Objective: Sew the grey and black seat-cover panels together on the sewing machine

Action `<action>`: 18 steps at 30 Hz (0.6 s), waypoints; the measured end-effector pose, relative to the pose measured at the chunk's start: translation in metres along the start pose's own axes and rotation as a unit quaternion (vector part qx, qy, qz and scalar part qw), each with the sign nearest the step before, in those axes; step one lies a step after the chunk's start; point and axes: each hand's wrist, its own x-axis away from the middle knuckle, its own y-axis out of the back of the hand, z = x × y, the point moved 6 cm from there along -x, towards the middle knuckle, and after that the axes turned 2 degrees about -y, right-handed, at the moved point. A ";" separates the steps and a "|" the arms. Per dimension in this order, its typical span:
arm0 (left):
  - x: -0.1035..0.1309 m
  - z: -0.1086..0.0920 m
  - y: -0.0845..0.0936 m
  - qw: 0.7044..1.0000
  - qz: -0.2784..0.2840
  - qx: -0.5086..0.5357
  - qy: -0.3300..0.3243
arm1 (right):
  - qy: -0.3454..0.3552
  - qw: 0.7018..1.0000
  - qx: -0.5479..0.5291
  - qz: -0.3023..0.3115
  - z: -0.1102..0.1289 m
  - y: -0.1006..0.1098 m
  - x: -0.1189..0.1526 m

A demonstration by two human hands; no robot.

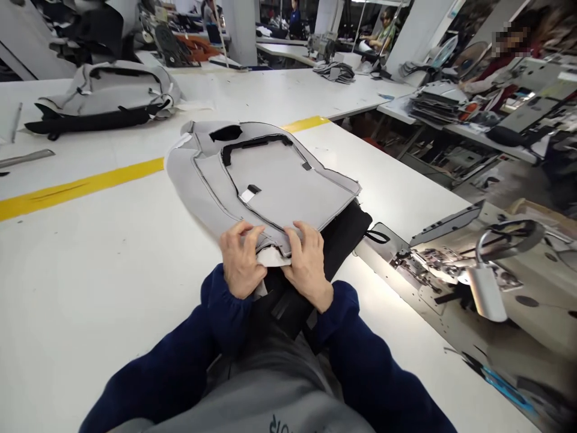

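Note:
A grey sewn fabric cover [288,180] with dark seams lies on the white table in front of me, black fabric [342,234] joined along its near right side. My left hand [241,258] pinches the cover's near edge, fingers on top and thumb below. Close beside it, my right hand [309,261] grips the same edge, fingers curled over. Between the hands a white strip [273,257] shows at the edge. The black fabric hangs down toward my lap under the right hand.
To the right stands a sewing machine [500,270] with a lamp, and blue-handled snips [507,388] lie near it. Another grey cover [117,90] rests at the back left. Yellow tape [81,186] crosses the white table [90,288]. People sit at machines farther back.

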 end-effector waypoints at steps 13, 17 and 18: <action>0.026 0.005 0.013 0.983 0.088 0.050 -0.152 | 0.113 0.993 -0.027 -0.025 0.005 -0.023 0.013; 0.032 0.008 0.014 0.981 0.109 0.096 -0.132 | 0.158 0.985 -0.062 -0.028 -0.001 -0.021 0.026; 0.032 0.011 0.015 0.981 0.112 0.129 -0.097 | 0.152 0.985 -0.071 -0.033 -0.003 -0.021 0.027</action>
